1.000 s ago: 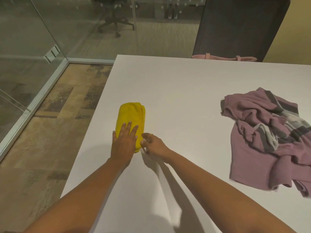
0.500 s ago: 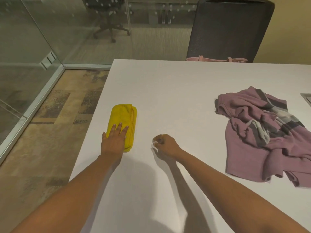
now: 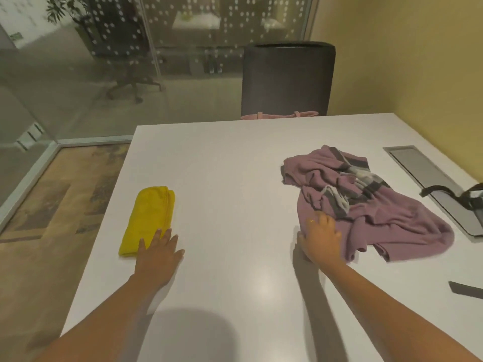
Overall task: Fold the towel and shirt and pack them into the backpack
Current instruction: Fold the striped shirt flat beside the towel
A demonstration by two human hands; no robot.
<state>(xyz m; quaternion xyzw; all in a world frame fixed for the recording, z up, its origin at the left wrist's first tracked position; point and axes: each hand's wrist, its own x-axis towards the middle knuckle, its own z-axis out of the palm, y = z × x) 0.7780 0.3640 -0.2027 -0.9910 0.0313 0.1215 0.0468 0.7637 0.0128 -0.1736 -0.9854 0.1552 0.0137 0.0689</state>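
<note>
Flat left hand, fingers straight, touches the near end of the folded yellow towel. The right hand, fingers spread, rests on the edge of the crumpled mauve shirt on the white bench.

On the white rectangular table before you, the folded yellow cloth towel lies to your left, near the table's left edge, with your left hand flat at its near end, fingertips on it. The crumpled mauve knit shirt lies well apart to your right — your right hand rests on its near left edge. Right of the shirt, a grey metal hatch plate sits in the tabletop with a black webbing strap across it. Behind the far edge stands a dark high-backed office chair — a pink fabric bag's rim shows just before it.
</note>
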